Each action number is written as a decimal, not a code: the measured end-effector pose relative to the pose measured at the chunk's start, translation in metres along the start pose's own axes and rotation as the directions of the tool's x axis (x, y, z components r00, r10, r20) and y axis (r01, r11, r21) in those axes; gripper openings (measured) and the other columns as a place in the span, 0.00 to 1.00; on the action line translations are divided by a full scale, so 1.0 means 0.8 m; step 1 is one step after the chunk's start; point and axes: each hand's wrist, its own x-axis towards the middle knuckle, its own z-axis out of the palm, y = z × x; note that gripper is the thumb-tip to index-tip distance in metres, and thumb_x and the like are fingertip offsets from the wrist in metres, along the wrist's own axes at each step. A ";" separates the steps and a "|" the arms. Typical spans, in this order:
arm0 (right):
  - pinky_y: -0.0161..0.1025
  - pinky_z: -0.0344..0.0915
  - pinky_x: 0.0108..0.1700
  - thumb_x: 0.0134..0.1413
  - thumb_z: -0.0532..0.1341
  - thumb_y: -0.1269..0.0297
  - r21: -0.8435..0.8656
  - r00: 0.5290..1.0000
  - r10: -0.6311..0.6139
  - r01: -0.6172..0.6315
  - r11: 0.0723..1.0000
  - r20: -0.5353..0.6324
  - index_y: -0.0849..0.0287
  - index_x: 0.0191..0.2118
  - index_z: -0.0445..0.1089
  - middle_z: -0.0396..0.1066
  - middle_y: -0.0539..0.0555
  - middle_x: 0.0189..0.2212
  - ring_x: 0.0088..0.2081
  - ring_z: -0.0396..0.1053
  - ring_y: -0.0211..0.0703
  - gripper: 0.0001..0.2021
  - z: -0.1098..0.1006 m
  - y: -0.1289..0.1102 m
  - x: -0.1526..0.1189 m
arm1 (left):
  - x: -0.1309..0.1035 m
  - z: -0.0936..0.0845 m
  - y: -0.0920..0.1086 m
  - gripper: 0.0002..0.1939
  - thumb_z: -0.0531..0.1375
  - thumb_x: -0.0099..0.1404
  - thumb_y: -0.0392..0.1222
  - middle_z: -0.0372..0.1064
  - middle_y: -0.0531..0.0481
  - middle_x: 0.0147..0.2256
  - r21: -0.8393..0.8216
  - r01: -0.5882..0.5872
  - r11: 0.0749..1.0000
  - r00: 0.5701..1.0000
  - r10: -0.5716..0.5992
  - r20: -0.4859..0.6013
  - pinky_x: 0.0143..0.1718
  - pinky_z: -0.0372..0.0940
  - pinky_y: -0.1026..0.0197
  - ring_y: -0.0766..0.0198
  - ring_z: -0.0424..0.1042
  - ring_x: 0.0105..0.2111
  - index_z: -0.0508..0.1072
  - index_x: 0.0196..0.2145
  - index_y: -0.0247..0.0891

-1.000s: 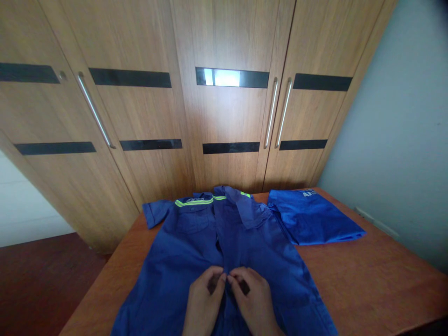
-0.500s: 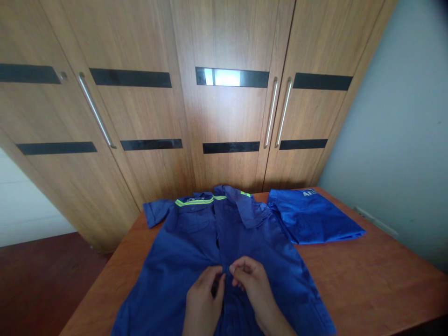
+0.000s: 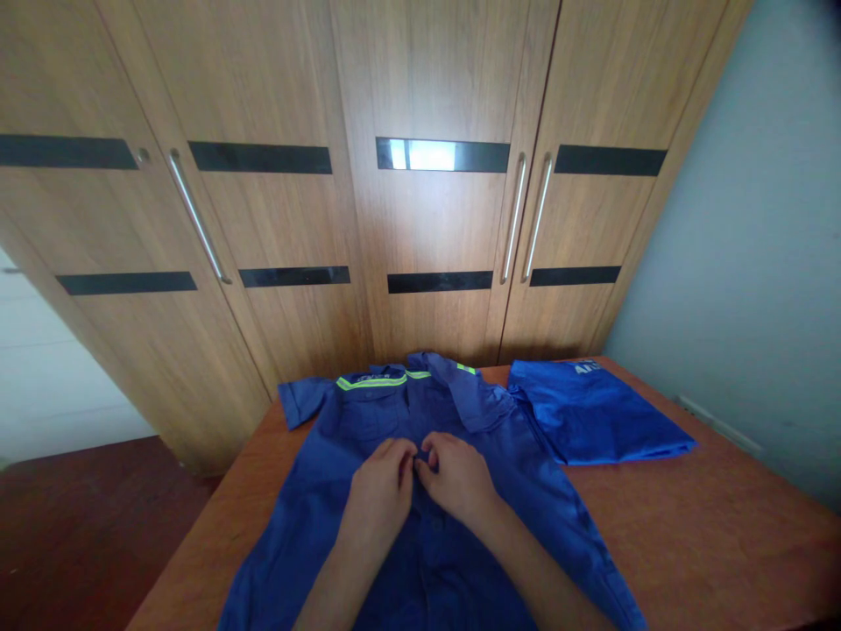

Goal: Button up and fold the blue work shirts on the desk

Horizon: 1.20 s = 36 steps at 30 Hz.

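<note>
A navy blue work shirt (image 3: 328,526) lies spread front side up on the wooden table, its collar toward the wardrobe. A yellow-green reflective stripe crosses its chest, and a button placket runs down the middle. At that placket, about mid-chest, my left hand (image 3: 381,482) pinches the edge of the cloth with thumb and fingers. Close beside it, my right hand (image 3: 456,478) is also closed on the placket, fingertips almost touching the left ones. The bit of cloth or button between the fingertips is mostly hidden.
A folded bright blue garment (image 3: 597,416) with white lettering lies right of the shirt, touching its sleeve. The brown table (image 3: 710,535) reaches the tall wooden wardrobe (image 3: 434,228) behind. A pale wall (image 3: 742,263) stands at the right.
Both hands have moved up the placket, away from me toward the collar, and closed on the cloth there. The view has shifted slightly; the shirt stays in place.
</note>
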 end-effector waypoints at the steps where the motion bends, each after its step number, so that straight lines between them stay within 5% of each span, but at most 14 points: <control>1: 0.36 0.59 0.33 0.50 0.58 0.63 -0.022 0.999 0.014 -0.013 1.000 0.035 0.55 0.40 0.70 0.75 0.55 0.35 0.36 0.73 0.47 0.10 0.004 -0.003 0.009 | 0.014 0.002 -0.002 0.11 0.50 0.62 0.29 0.71 0.49 0.37 0.006 0.000 1.000 1.000 0.000 0.002 0.39 0.59 0.65 0.63 0.70 0.38 0.69 0.36 0.41; 6: 0.39 0.60 0.34 0.41 0.60 0.69 -0.015 0.984 0.112 -0.110 0.994 0.138 0.58 0.40 0.73 0.76 0.60 0.35 0.37 0.73 0.54 0.15 0.026 0.017 0.039 | 0.057 0.033 -0.027 0.11 0.52 0.57 0.26 0.72 0.49 0.32 0.035 0.028 0.999 0.996 -0.030 0.084 0.34 0.59 0.65 0.63 0.70 0.33 0.70 0.31 0.39; 11: 0.33 0.58 0.30 0.41 0.58 0.71 0.144 0.980 0.164 -0.179 0.973 0.112 0.56 0.32 0.74 0.76 0.52 0.28 0.32 0.73 0.44 0.11 0.046 0.053 0.043 | 0.055 0.054 -0.053 0.05 0.58 0.56 0.32 0.71 0.49 0.30 0.040 0.059 0.997 0.990 -0.064 0.122 0.31 0.58 0.66 0.63 0.70 0.31 0.71 0.31 0.38; 19: 0.30 0.59 0.29 0.45 0.55 0.69 0.447 0.989 0.129 -0.147 0.882 0.071 0.59 0.28 0.69 0.68 0.47 0.22 0.27 0.67 0.37 0.06 0.060 0.064 0.042 | 0.041 0.045 -0.062 0.04 0.58 0.57 0.36 0.71 0.53 0.28 0.055 0.035 0.998 0.982 -0.045 0.183 0.31 0.56 0.66 0.65 0.70 0.30 0.72 0.27 0.42; 24: 0.32 0.56 0.27 0.42 0.56 0.67 0.679 0.988 0.145 -0.144 0.720 0.056 0.60 0.25 0.67 0.60 0.45 0.19 0.24 0.61 0.37 0.04 0.060 0.063 0.042 | 0.034 0.039 -0.055 0.06 0.57 0.57 0.35 0.73 0.51 0.30 0.165 0.066 0.984 0.969 -0.103 0.225 0.30 0.57 0.64 0.61 0.72 0.31 0.72 0.31 0.44; 30: 0.32 0.53 0.27 0.39 0.55 0.69 0.694 0.985 0.172 -0.146 0.705 0.032 0.60 0.22 0.67 0.60 0.46 0.18 0.24 0.59 0.37 0.05 0.059 0.060 0.040 | 0.035 0.032 -0.045 0.10 0.50 0.61 0.35 0.73 0.46 0.33 0.334 0.072 0.940 0.972 -0.142 0.189 0.30 0.59 0.61 0.57 0.74 0.33 0.70 0.32 0.41; 36: 0.33 0.52 0.28 0.41 0.55 0.66 0.710 0.981 0.188 -0.168 0.684 0.051 0.59 0.20 0.65 0.59 0.46 0.18 0.23 0.58 0.36 0.05 0.057 0.060 0.039 | 0.035 0.034 -0.049 0.09 0.50 0.61 0.36 0.74 0.46 0.33 0.302 0.116 0.946 0.967 -0.177 0.184 0.30 0.58 0.61 0.57 0.74 0.33 0.70 0.32 0.41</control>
